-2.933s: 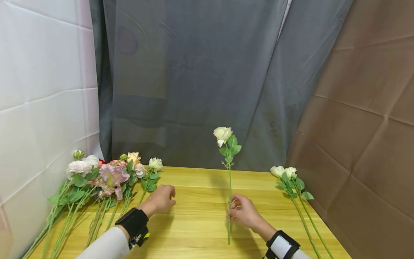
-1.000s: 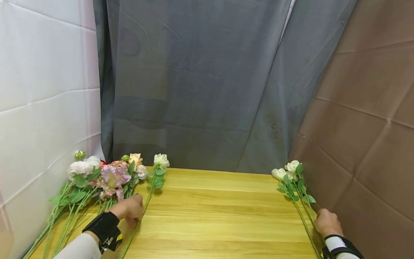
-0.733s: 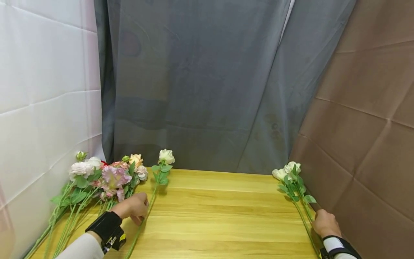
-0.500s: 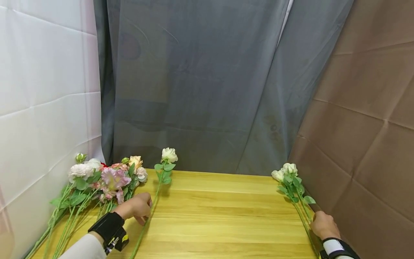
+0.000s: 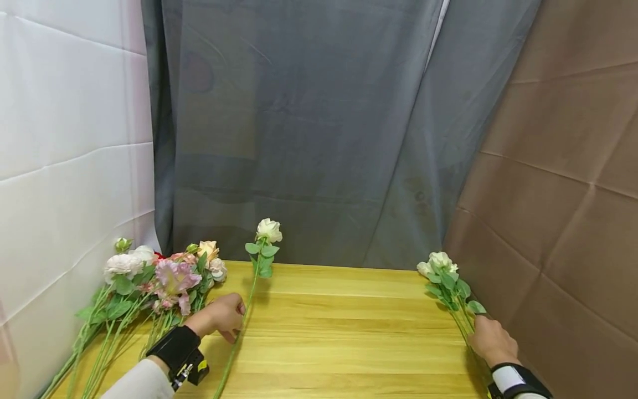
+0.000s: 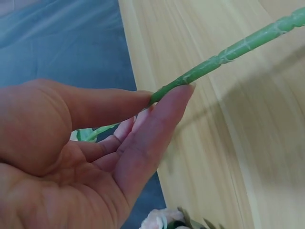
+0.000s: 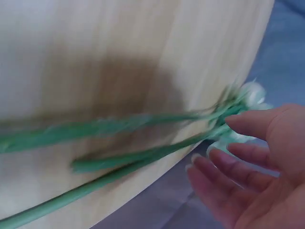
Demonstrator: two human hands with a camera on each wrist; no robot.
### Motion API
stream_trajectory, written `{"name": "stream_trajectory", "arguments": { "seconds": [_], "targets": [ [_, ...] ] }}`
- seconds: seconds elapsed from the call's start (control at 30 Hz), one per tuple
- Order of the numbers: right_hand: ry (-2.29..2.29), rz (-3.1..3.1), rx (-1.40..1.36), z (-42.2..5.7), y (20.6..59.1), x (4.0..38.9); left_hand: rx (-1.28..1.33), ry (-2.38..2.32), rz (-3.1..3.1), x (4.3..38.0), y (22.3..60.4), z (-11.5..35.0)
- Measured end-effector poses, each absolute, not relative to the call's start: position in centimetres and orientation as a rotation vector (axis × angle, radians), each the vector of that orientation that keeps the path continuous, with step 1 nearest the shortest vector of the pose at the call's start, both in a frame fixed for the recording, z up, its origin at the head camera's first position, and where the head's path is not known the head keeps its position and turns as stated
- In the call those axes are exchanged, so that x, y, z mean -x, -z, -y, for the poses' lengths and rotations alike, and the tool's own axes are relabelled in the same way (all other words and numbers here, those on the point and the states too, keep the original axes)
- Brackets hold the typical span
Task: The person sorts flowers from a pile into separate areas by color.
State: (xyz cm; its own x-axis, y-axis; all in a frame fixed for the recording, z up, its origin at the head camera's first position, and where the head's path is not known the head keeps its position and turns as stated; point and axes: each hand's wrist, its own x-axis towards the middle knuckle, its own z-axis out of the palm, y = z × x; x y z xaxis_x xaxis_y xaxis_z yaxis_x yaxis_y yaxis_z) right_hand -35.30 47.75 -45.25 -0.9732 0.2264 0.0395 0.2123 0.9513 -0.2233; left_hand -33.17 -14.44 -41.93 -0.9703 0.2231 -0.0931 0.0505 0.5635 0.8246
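Observation:
My left hand (image 5: 226, 316) pinches the green stem of a white rose (image 5: 269, 230) between thumb and forefinger, and the bloom points away from me. The left wrist view shows that stem (image 6: 238, 47) crossing the thumb and forefinger tips above the table. At the right, my right hand (image 5: 493, 339) is over the stems of several white roses (image 5: 440, 263) lying together. In the right wrist view its thumb and fingers (image 7: 214, 188) are spread apart, and the rose stems (image 7: 95, 131) lie beyond them, with nothing gripped.
A pile of mixed flowers (image 5: 174, 277), pink, white and peach, lies at the left beside a white cloth wall (image 5: 75, 166). Grey curtain (image 5: 309, 138) hangs behind the wooden table (image 5: 349, 332). Brown cloth (image 5: 563, 194) slopes along the right side.
The rose my right hand held upright mid-table now lies with those at the right, released. My left hand has picked up a white rose beside the pile and moved it rightward.

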Motion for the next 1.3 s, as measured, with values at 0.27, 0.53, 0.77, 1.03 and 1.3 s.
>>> {"name": "stream_trajectory", "arguments": {
  "seconds": [0.27,0.53,0.77,1.03,1.3],
  "targets": [
    [-0.457,2.917,0.056,-41.0,43.7,36.1,-0.324,-1.457,-2.604,34.0,41.7,11.6],
    [-1.021,2.801,-0.312,-30.0,44.4,34.9,-0.401,-1.59,-2.524,34.5,42.1,7.6],
    [-1.832,2.819,-0.635,-21.4,44.9,32.4,-0.506,-1.661,-2.426,34.6,42.1,3.3],
    [-2.123,2.695,-0.598,-17.2,45.1,31.3,-0.559,-1.735,-2.471,34.5,41.8,0.5],
    [-1.999,2.722,-0.606,-17.4,45.8,31.3,-0.592,-1.776,-2.492,34.3,42.2,-0.4]
  ]
}}
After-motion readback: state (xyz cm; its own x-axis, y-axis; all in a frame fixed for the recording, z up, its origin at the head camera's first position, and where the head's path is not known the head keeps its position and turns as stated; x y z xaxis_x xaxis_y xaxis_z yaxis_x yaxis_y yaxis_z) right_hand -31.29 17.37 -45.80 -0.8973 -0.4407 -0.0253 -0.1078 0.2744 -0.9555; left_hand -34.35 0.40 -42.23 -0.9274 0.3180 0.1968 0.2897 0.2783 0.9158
